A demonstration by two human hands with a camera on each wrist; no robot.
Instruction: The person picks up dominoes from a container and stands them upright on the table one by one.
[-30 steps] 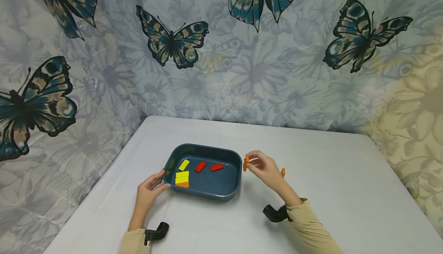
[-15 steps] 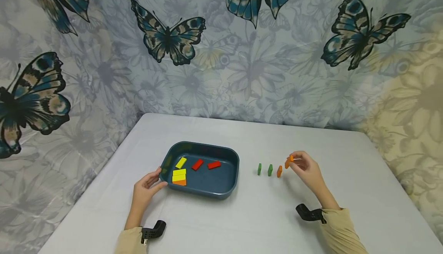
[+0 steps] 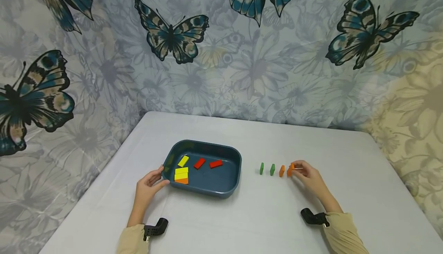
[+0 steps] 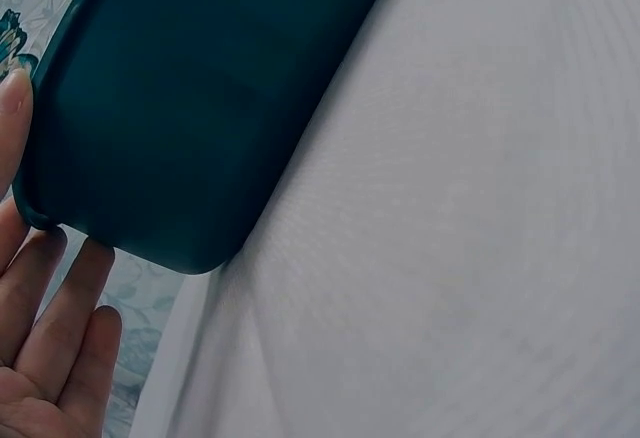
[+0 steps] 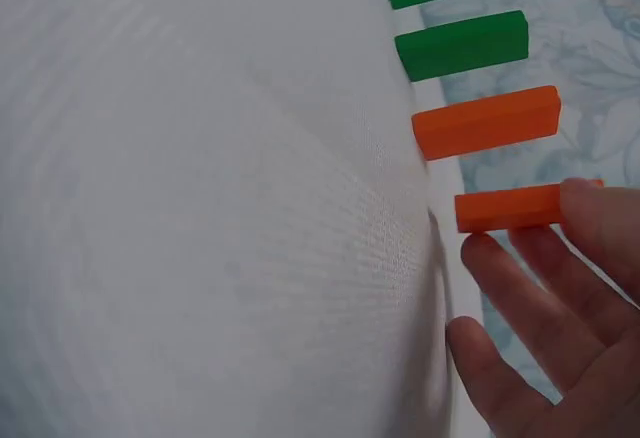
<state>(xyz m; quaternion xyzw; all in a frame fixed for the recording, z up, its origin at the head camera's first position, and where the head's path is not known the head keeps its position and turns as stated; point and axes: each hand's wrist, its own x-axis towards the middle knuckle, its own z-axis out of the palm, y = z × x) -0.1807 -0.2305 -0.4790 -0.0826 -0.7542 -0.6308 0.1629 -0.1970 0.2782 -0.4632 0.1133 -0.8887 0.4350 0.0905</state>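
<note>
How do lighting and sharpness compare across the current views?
Head: bright, the backdrop yellowish at right; left wrist: dim, the tray dark with little detail; right wrist: also dim, faint streaks on the white cloth, the held orange block fairly clear.

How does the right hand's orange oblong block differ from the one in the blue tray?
The held orange block is upright, pinched by the right hand; the orange block in the tray lies flat, unheld. The first ends a row of blocks; the second lies beside a yellow block. Both are orange.
</note>
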